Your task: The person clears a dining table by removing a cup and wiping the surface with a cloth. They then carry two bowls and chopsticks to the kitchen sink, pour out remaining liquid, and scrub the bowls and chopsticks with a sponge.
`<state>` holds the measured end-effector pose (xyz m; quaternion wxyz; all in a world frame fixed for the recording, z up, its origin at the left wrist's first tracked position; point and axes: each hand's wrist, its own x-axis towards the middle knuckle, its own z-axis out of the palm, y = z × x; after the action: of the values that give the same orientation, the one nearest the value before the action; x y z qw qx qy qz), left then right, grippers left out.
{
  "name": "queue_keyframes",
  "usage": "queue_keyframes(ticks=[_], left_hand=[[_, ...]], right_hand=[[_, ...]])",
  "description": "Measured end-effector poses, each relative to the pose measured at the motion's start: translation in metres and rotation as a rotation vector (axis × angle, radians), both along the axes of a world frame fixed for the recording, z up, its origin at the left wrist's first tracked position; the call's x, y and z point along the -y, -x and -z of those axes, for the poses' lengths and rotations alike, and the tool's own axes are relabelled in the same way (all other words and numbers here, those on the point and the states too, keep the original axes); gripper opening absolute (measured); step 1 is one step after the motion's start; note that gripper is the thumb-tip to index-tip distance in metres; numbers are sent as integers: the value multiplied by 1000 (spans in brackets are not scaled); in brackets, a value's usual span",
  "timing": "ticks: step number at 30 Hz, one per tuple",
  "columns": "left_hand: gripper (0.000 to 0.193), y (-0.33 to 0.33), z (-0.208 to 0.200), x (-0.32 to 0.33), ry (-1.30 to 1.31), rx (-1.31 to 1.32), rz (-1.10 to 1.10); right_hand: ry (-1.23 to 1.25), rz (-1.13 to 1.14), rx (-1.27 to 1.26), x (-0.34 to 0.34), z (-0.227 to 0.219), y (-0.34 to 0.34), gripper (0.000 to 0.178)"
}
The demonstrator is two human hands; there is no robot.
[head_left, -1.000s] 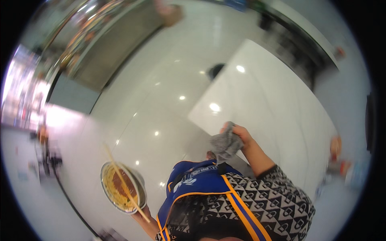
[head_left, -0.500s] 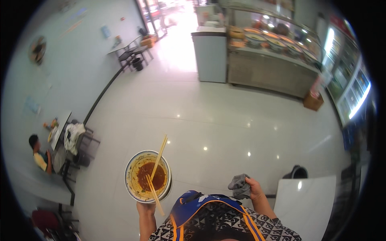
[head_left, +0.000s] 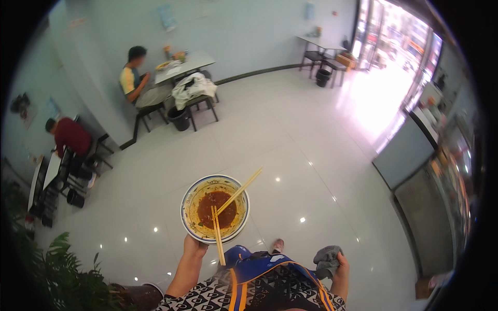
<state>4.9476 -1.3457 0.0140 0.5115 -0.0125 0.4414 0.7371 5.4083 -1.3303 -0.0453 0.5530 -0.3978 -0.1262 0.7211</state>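
Observation:
My left hand (head_left: 196, 246) is closed under a white bowl (head_left: 189, 210) with a blue-patterned rim, holding it out in front of me. A second rim edge shows just beneath, perhaps another bowl stacked below. Reddish-brown broth (head_left: 220, 201) lies in the bottom, with sauce smeared up the inner wall. Two pairs of wooden chopsticks (head_left: 244, 189) rest in it, one sticking out to the upper right, the other over the near rim. My right hand (head_left: 342, 265) grips a crumpled grey cloth (head_left: 327, 257) at my right side.
A seated person (head_left: 136, 78) is at a table (head_left: 199, 61) beside a cloth-covered stool (head_left: 193, 93). Another person (head_left: 72, 136) sits farther left. A potted plant (head_left: 67, 269) stands near my left arm. At right are a counter (head_left: 407, 150) and a steel food case (head_left: 425, 223); a bright doorway (head_left: 389, 57) opens beyond.
My view has turned left: the doorway and counter have shifted right, and the seated people and plant have come into view. Both hands keep hold of the bowl and cloth.

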Motion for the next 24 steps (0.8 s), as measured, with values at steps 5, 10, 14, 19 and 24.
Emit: queue_keyframes(ticks=[5,10,14,19,24], left_hand=[[33,-19,26,-8,-16,44,-292],[30,-31,39,-19,-173,-19,-587],[33,-42,55,-13,-123,-3,-812],[34,-53,76,-20,-131,19,-1091],[34,-56,82,-46,-134,-22,-1265]], right_hand=[[-3,-223,21,-138,24,-12,38],[-61,-817,-150,-294,27,73,33],[-88,-1306,48,-369,23,200,34],[-341,-1816,261,-423,24,336,36],[-237,-1723,80,-478,40,401,37]])
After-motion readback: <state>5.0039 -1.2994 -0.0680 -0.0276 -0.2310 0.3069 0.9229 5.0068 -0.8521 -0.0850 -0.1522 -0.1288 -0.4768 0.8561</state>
